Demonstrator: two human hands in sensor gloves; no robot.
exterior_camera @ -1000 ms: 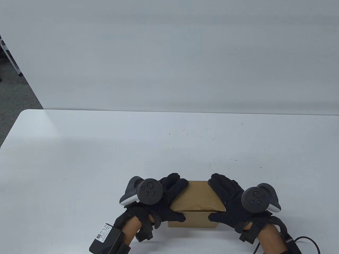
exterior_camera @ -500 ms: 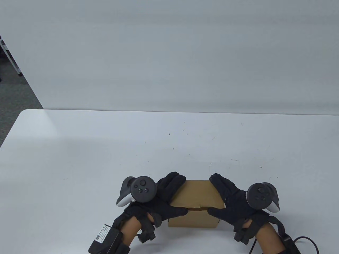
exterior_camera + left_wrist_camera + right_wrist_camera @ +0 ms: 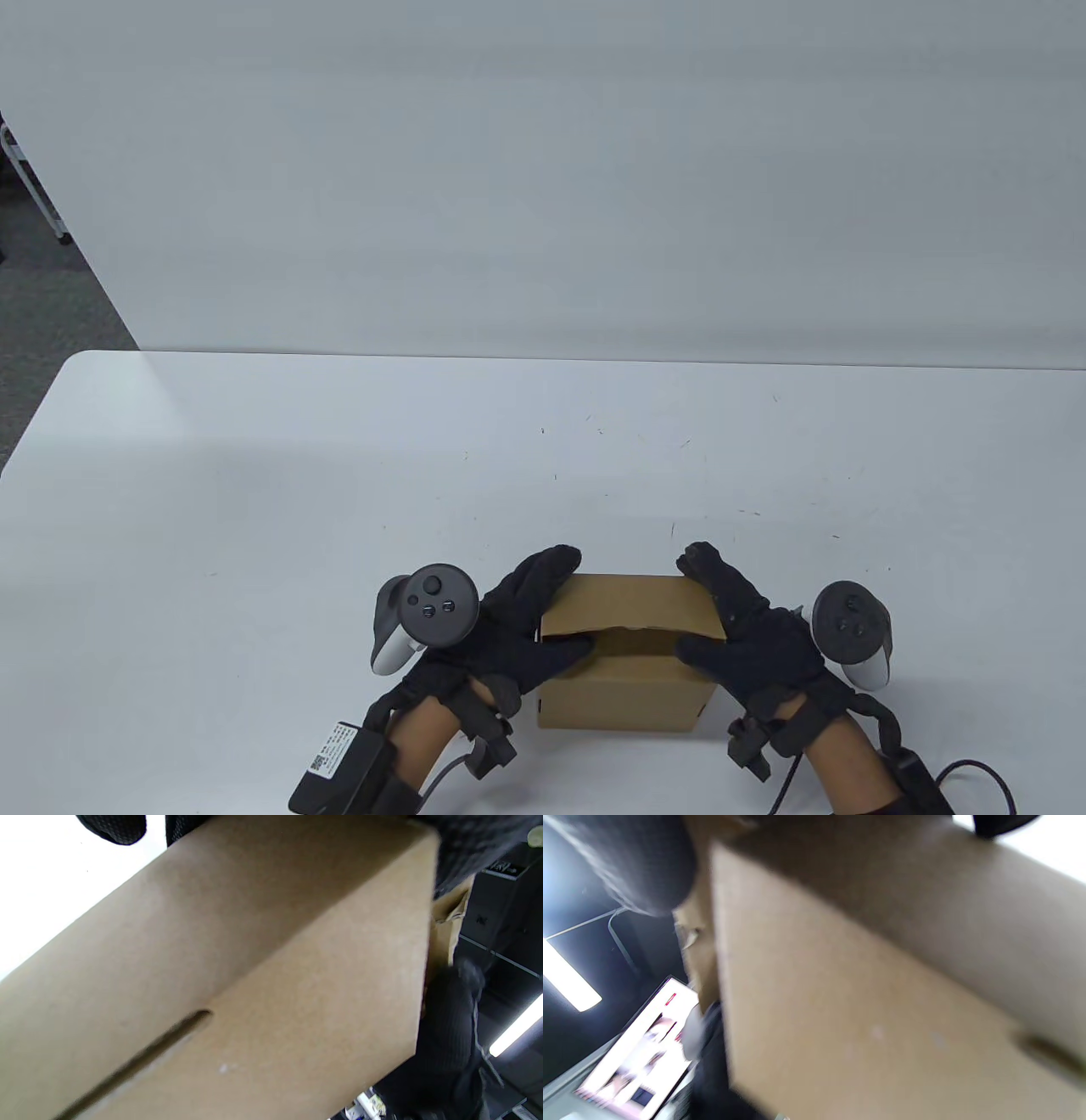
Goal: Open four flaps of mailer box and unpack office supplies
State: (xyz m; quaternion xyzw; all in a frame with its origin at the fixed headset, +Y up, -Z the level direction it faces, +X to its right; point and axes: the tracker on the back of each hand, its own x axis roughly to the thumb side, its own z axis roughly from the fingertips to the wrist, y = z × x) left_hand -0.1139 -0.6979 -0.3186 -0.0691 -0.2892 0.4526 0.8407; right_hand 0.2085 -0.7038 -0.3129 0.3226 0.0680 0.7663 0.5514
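The mailer box [image 3: 626,658] sits at the near edge of the white table [image 3: 339,475], between both gloved hands; from above, the left hand [image 3: 517,624] grips its left side, fingers along the top edge, thumb on the near face; the right hand [image 3: 751,632] grips the right side the same way; the top flap [image 3: 632,604] is tilted up at its near edge.

From the left wrist, brown cardboard [image 3: 254,984] fills the frame, a slot [image 3: 140,1058] cut in it; gloved fingers [image 3: 114,827] hook over the top.

From the right wrist, blurred; the cardboard [image 3: 861,1005] again, a lit screen [image 3: 645,1052] beyond.
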